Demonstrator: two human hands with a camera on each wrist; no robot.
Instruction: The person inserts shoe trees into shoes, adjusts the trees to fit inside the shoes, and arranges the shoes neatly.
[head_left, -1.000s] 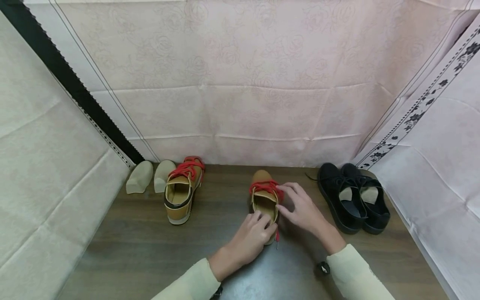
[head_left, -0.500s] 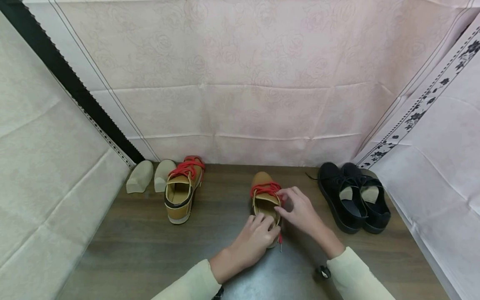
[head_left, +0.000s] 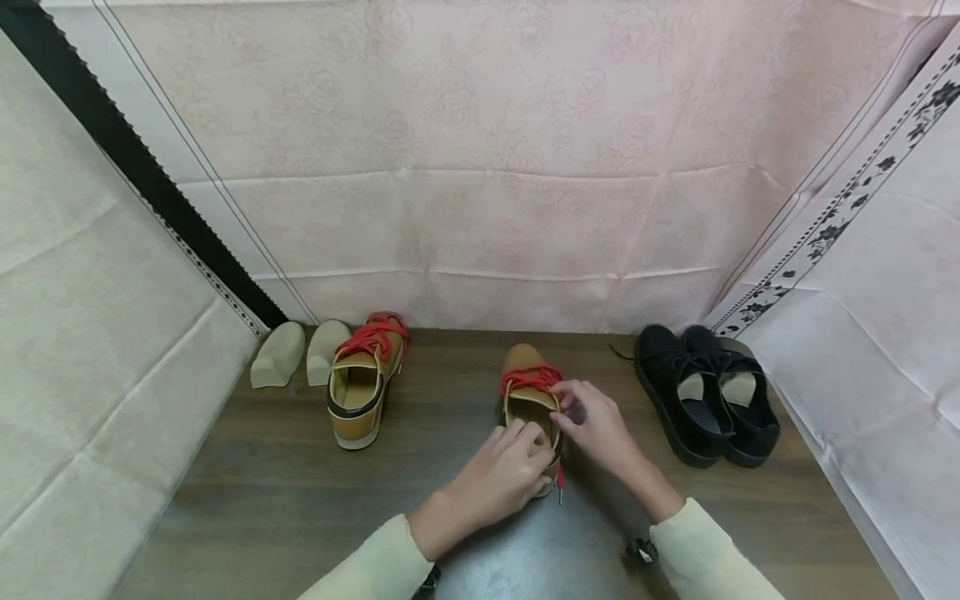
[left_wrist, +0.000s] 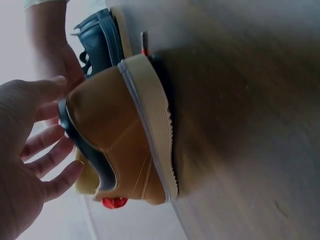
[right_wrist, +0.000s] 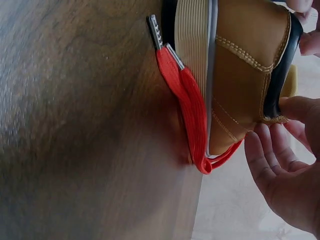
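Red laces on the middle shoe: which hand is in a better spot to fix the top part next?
Probably the right hand. Its fingertips are right by the red laces on the middle shoe, while the left hand is farther back, near the heel.

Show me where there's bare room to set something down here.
Bare wood lies between the left red-laced shoe and middle shoe, and nearer the person, between the left sleeve and left cloth. Crowded: around the middle shoe, at the left hand and right hand; far left, by the cream inserts; right, by the black shoes.
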